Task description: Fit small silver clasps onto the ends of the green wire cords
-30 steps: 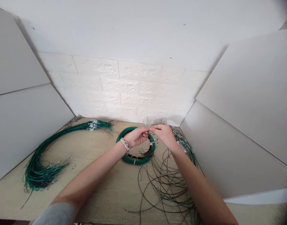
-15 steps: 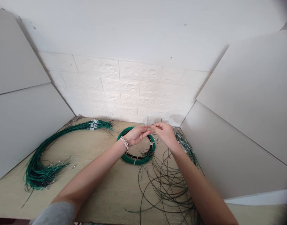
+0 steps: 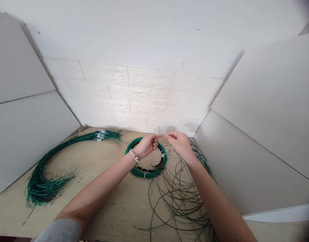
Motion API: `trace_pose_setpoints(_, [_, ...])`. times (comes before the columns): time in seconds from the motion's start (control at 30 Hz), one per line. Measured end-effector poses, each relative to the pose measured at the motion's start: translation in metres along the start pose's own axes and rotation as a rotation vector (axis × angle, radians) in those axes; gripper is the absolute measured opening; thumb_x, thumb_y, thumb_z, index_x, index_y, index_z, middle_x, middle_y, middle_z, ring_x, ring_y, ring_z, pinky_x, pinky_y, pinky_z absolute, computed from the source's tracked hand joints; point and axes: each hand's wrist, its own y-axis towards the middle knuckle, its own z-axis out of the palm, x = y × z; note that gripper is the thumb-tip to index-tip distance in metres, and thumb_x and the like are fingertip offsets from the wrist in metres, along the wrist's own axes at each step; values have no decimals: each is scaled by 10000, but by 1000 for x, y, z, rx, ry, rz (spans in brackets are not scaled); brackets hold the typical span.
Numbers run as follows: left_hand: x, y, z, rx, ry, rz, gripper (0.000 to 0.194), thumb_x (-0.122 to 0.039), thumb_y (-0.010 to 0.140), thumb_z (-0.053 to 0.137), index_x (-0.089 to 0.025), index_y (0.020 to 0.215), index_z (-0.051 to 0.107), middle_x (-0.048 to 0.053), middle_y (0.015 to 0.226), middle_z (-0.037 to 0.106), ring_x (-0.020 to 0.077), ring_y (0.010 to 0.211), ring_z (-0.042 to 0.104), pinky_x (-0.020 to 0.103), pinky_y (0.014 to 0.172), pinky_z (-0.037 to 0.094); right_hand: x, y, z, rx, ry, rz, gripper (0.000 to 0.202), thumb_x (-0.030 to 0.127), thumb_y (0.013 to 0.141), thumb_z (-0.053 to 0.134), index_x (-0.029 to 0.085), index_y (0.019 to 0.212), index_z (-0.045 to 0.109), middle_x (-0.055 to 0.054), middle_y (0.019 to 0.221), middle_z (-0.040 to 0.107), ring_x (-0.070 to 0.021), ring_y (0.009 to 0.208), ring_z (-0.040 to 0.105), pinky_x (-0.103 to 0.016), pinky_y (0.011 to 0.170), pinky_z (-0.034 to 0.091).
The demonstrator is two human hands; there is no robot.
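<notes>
Left bundle: green strands (image 3: 39, 168) on the bench (image 3: 114, 205), well apart from both hands; they curve from the far side, where pale bits (image 3: 100, 135) sit across them, round to a frayed near end. The left arm is the nearer one.
Left hand (image 3: 145, 147): raised above the coil, index finger reaching right, other fingers curled. Whether this grip is clamped on anything, I cannot tell.
Bracelet (image 3: 134, 156): around the left wrist.
Coil (image 3: 152, 174): green ring lying flat on the bench, below the left hand and crossed by it in view; darker strands lie inside its rim. The left hand is nearer; hand and wrist hide part of the ring.
Fingertips: the two hands come tip to tip, just beside each other, roughly in line left to right. Anything between them is too small to make out, so its long axis is unreadable.
Cup (image 3: 159, 130): clear, just beyond the fingertips, faint against the wall (image 3: 139, 107); its lower part is hidden.
Right hand (image 3: 181, 143): thumb and index together in a pinch, pointing left.
Loose wires (image 3: 151, 232): dark loops right of the coil, nearer the right arm, partly under the forearm in view and cut off at the bottom.
Right bundle (image 3: 201, 158): slants behind the right forearm, largely hidden.
</notes>
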Motion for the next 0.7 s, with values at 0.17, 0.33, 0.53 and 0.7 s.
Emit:
trace_pose_setpoints(0.17, [-9,-6,6,191,8,-35,161,-128,785,522,-70,921,585,12,699,510,25,527,448,140,494,373,8,-4,-3,-40,-8,-1,264,373,696,529,151,758,658,-16,627,617,-131,554,510,-237,534,382])
trace_pose_setpoints(0.33, [-11,-9,5,250,-12,-3,199,-113,763,577,-146,954,533,34,854,616,55,595,569,153,543,435,16,-9,-4,-86,-39,-44,254,363,704,514,156,754,652,5,562,564,-112,495,451,-227,486,335])
trace_pose_setpoints(0.53, [-14,-7,0,226,-67,-7,71,-173,802,545,-102,805,533,94,937,637,103,727,625,157,562,463,23,-15,-5,-135,-75,-64,225,345,704,520,164,732,652,38,484,465,-96,467,400,-222,492,317])
trace_pose_setpoints(0.7, [-14,-4,-2,229,-179,12,59,-135,777,571,-112,829,555,6,714,602,30,523,540,133,505,438,27,-18,-4,-155,-136,-107,213,324,708,512,172,726,659,44,472,430,-95,470,389,-220,498,306])
